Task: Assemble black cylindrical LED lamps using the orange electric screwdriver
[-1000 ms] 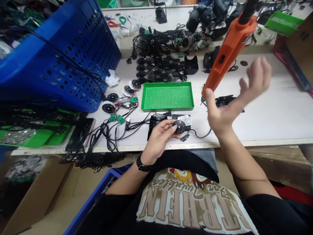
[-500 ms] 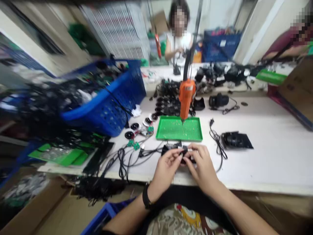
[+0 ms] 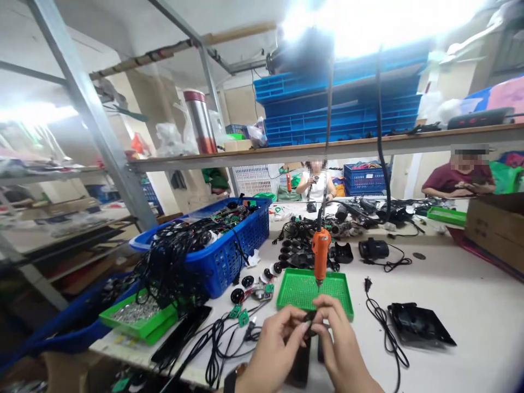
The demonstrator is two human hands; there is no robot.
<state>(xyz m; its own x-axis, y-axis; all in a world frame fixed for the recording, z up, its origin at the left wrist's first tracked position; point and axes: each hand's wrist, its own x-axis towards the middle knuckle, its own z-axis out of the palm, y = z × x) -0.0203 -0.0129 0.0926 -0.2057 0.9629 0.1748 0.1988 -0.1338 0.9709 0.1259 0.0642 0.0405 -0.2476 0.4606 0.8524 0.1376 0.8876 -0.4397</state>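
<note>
Workbench: the white workbench (image 3: 462, 311) spreads ahead, with black power cables (image 3: 215, 349) and green circuit boards (image 3: 243, 317) lying left of the hands and a black plastic housing (image 3: 417, 323) off to the right.
Basket: a blue plastic basket (image 3: 229, 262) stands at the left, heaped with wiring, apparently kept aside as a bulk store.
Tray: a green perforated tray (image 3: 303, 289) lies directly beyond the hands.
Screwdriver: an orange electric screwdriver (image 3: 321, 251) hangs on a cord, its bit just above the tray, seemingly suspended to stay within reach.
Hands: the left hand (image 3: 276, 349) and right hand (image 3: 338, 344) are raised, fingertips pinching from both sides.
Part: a small black part (image 3: 311, 322) sits between them, clear of the bench, mostly hidden; its shape cannot be told.
</note>
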